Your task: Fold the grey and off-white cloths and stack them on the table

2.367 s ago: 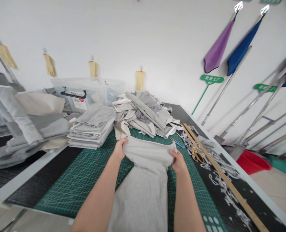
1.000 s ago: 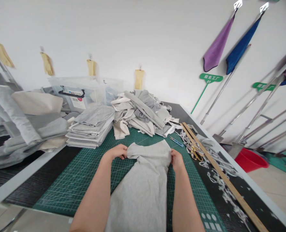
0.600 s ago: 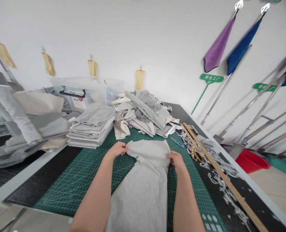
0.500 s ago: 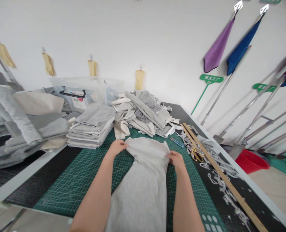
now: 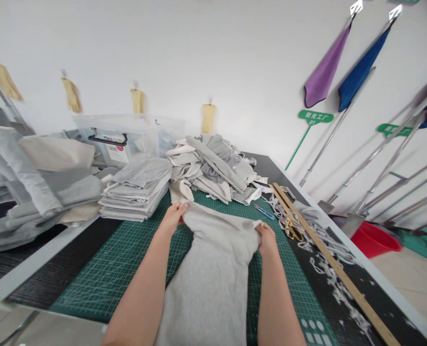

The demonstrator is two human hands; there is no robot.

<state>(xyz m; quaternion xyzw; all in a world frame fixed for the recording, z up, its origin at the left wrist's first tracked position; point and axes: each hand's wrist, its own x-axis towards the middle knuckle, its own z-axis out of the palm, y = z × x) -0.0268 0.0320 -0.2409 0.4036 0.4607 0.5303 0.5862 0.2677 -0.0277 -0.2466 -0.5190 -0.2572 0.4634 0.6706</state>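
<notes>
Right now a long piece of light grey knit fabric point(image 5: 213, 269) lies lengthwise on the green cutting mat point(image 5: 127, 259), its near end running off the bottom of the view between the person's forearms. Its far edge is lifted slightly off the mat and stretched between both hands. The left hand point(image 5: 173, 217) is closed on the far left corner, fingers curled over the cloth with the thumb beneath. The right hand point(image 5: 267, 238) is closed on the far right corner, where the fabric bunches against the fingers. The two hands are well apart, the width of the cloth between them.

Just beyond the left hand sits a loose heap of grey and cream offcuts point(image 5: 213, 168), and left of that a neat stack of folded grey pieces point(image 5: 137, 190). To the right of the mat, on the dark counter point(image 5: 346, 307), lie blue snips point(image 5: 264, 211), gold-handled scissors point(image 5: 293, 229), a long wooden ruler point(image 5: 329, 262) and scattered white trimmings point(image 5: 329, 269).
</notes>
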